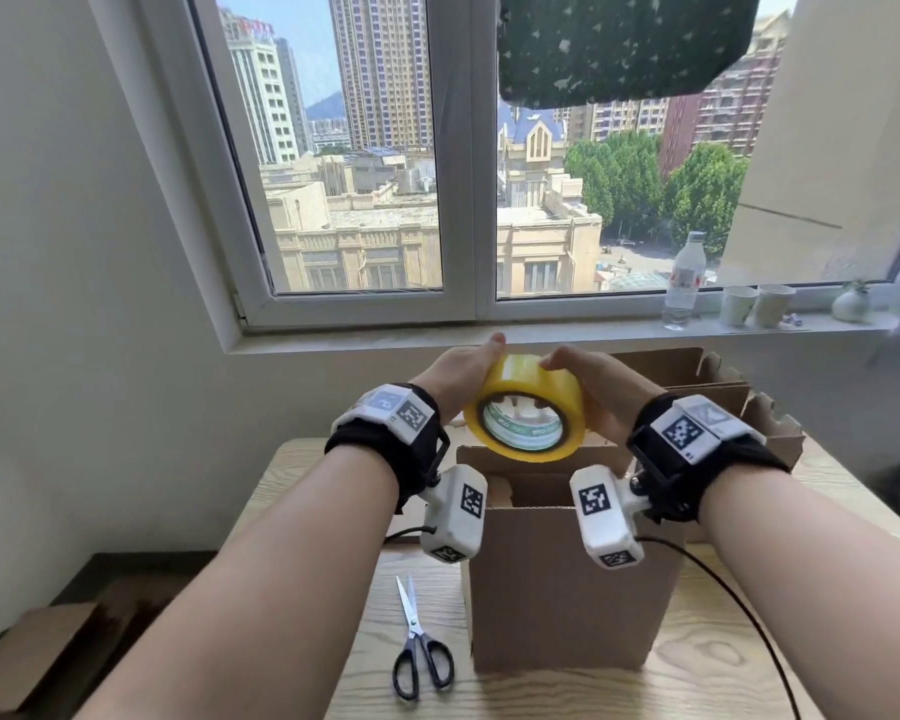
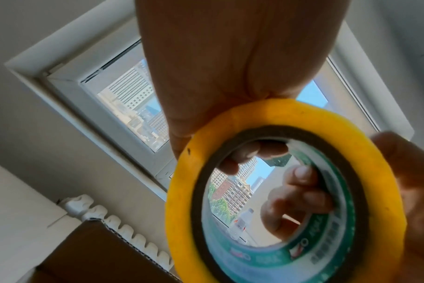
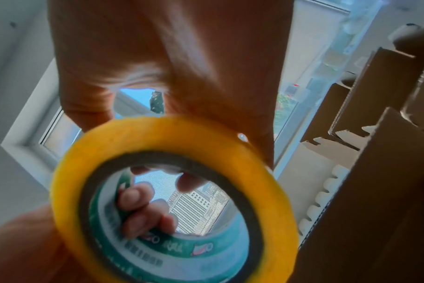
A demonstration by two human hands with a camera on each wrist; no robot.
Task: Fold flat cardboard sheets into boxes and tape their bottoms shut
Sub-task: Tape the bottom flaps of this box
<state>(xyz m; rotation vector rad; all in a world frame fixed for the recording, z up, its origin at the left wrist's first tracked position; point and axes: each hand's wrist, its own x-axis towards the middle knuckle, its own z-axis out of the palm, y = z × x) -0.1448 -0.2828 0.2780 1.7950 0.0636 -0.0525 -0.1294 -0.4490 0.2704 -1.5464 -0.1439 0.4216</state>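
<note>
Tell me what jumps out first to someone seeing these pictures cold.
The glossy yellow roll of packing tape grabs the eye, gripped between the left hand and right hand above an upright brown cardboard box. Black-handled scissors lie on the pale wooden table left of that box. Behind everything, a wide white-framed window shows city towers.

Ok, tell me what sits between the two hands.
The yellow tape roll, gripped between left hand and right hand, above the cardboard box; head view.
</note>
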